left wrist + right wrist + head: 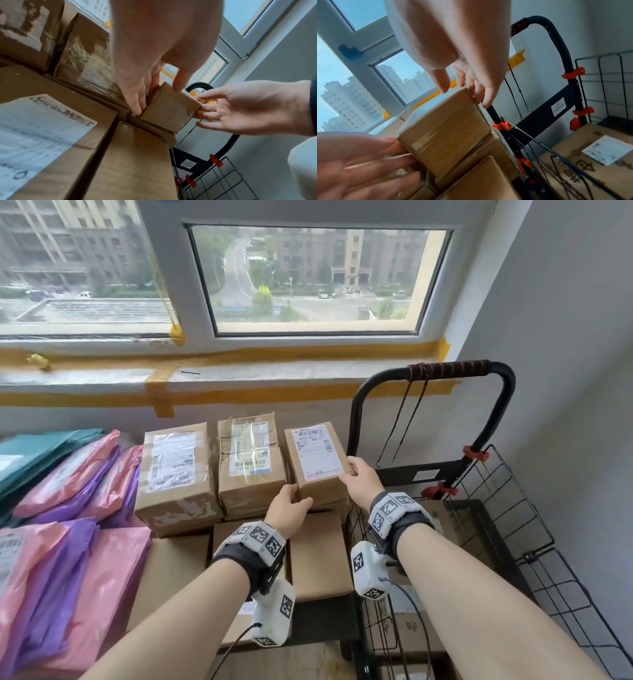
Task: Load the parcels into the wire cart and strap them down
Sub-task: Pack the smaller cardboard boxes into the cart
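A small brown parcel (317, 460) with a white label stands at the right end of a row of boxes, on top of another box. My left hand (291, 505) holds its near left corner, thumb on the front, fingers down the left side. My right hand (363, 477) holds its right side, thumb on the label's edge. The wrist views show the same parcel (171, 108) (447, 135) between both hands. The black wire cart (496, 508) stands just to the right and holds a large cardboard box (590, 155). A dark elastic cord (407, 422) hangs from the cart handle (445, 368).
Two more labelled parcels (174, 470) (250, 460) stand left of the held one, on larger flat boxes (318, 553). Pink and purple mailer bags (85, 542) and teal ones (34, 450) fill the left. A window sill (239, 374) runs behind; a grey wall (565, 371) is on the right.
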Action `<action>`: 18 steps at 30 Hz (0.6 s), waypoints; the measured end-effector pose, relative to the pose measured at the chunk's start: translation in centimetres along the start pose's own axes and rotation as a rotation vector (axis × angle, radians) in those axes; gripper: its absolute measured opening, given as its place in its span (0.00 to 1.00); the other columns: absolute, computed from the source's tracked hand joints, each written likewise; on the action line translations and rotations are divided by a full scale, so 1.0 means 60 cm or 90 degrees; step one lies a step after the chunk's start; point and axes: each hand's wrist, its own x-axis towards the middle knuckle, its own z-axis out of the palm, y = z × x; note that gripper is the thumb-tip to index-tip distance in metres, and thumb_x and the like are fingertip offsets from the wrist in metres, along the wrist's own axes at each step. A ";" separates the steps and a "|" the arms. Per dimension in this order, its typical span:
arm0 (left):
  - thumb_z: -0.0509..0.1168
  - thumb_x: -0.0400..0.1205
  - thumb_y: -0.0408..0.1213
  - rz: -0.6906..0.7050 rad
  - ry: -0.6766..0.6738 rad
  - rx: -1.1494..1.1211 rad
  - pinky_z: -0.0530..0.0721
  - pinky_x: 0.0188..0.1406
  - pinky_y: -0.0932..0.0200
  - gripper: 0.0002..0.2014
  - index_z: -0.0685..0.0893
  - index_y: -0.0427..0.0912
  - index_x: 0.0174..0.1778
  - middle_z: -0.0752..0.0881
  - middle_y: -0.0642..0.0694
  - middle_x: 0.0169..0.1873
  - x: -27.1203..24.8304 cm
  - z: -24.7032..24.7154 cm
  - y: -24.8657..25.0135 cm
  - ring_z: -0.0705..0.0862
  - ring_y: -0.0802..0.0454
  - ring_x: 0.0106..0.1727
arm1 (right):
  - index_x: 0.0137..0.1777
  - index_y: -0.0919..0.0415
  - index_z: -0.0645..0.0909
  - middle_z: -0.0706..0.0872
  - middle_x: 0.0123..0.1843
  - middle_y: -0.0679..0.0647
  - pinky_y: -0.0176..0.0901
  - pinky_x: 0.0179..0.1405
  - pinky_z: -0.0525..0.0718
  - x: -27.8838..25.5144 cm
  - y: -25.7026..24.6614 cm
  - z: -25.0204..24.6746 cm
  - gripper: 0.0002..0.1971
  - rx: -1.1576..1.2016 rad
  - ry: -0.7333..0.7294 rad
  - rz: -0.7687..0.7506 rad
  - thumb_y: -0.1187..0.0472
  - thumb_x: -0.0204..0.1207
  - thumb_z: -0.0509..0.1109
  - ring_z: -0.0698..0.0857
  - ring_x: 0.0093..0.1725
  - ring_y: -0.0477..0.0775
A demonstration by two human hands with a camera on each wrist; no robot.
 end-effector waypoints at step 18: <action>0.70 0.79 0.39 -0.004 0.190 -0.336 0.87 0.48 0.53 0.13 0.80 0.44 0.58 0.84 0.40 0.52 -0.141 0.281 0.182 0.84 0.47 0.55 | 0.67 0.59 0.78 0.83 0.58 0.51 0.41 0.62 0.78 -0.077 0.181 -0.328 0.18 0.243 -0.069 -0.100 0.70 0.78 0.66 0.80 0.60 0.49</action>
